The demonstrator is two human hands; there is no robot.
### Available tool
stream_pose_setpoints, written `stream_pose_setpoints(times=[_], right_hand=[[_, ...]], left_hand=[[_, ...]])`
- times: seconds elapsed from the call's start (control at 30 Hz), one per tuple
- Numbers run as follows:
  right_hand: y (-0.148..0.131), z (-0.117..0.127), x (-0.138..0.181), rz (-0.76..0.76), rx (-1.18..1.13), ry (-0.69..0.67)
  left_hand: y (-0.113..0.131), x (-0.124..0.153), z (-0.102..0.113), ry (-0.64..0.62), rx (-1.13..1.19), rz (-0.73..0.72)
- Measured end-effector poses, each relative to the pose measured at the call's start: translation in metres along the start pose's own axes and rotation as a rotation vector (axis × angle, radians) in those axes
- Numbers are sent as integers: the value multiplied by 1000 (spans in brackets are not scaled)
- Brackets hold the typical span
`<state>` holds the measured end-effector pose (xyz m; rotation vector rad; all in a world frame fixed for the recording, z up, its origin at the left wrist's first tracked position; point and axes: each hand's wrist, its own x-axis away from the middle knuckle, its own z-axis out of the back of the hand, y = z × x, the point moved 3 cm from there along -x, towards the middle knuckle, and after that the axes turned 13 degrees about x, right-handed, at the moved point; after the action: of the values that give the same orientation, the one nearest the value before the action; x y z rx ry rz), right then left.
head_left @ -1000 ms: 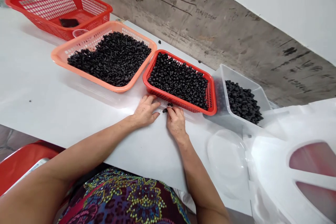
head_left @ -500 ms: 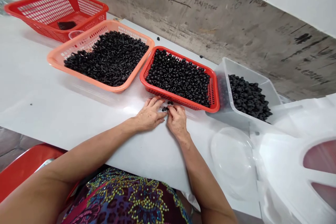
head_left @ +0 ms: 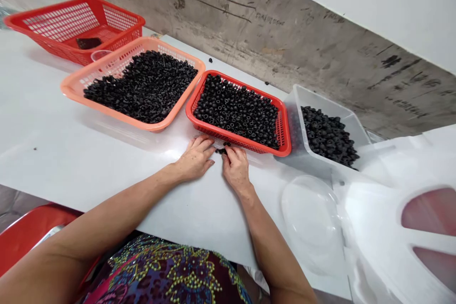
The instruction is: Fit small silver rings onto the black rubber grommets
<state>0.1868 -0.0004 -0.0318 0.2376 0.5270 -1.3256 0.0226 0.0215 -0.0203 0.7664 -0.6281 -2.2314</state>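
Observation:
My left hand (head_left: 197,157) rests palm down on the white table, fingers stretched toward the basket and thumb apart, with nothing seen in it. Beside it, my right hand (head_left: 236,167) has its fingertips drawn together at a few small black parts (head_left: 220,151) lying between the hands. What exactly the right fingertips pinch is partly hidden. Just beyond the hands stands a red basket (head_left: 288,132) full of black ring-shaped pieces (head_left: 238,111).
An orange basket (head_left: 76,89) of small black parts stands left, a red basket (head_left: 26,18) holding one dark piece behind it. Right are a clear bin (head_left: 315,154) of black parts, a round transparent lid (head_left: 309,209) and a white plastic stool-like object (head_left: 377,218). A wall (head_left: 285,42) runs behind.
The whole view has shifted slightly, with the baskets now lower and further left. My left thumb has moved away from the small parts and the gap between my hands is wider.

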Motion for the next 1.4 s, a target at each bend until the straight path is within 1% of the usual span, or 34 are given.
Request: stream_pose_setpoints(times=[0.13, 0.2, 0.47, 0.6, 0.7, 0.8, 0.87, 0.9, 0.93, 0.97, 1.0, 1.1, 1.17, 1.27, 1.4], right_hand=[[2, 0, 0, 7, -41, 5], [3, 1, 1, 19, -63, 12], [3, 2, 1, 23, -73, 29], [-1, 5, 1, 4, -62, 59], [-7, 23, 2, 31, -68, 87], [-5, 61, -7, 100, -104, 146], [5, 87, -25, 99, -83, 152], [13, 97, -38, 69, -43, 123], [22, 103, -54, 32, 18, 61], [31, 103, -71, 7, 98, -39], [40, 100, -88, -9, 197, -168], [60, 68, -130, -3, 463, -642], [63, 46, -146, 16, 510, -796], [57, 25, -155, 27, 533, -864], [51, 19, -151, 19, 572, -894]], left_hand=[[-5, 1, 0, 69, 68, 40], [-6, 2, 0, 73, 82, 61], [0, 0, -3, -16, -33, 72], [2, 1, -3, -25, -39, 68], [1, 2, -4, 12, -12, 46], [-3, 3, -5, 116, 60, 19], [-7, 3, -5, 215, 125, 5], [-9, 3, -4, 266, 153, 0], [-11, 3, -4, 311, 174, -5], [-12, 3, -3, 348, 189, -10], [-13, 3, -3, 378, 198, -14], [-16, 4, 0, 446, 218, -22], [-17, 5, 4, 487, 235, -11], [-21, 5, 9, 531, 252, 30], [-24, 3, 11, 526, 288, 95]])
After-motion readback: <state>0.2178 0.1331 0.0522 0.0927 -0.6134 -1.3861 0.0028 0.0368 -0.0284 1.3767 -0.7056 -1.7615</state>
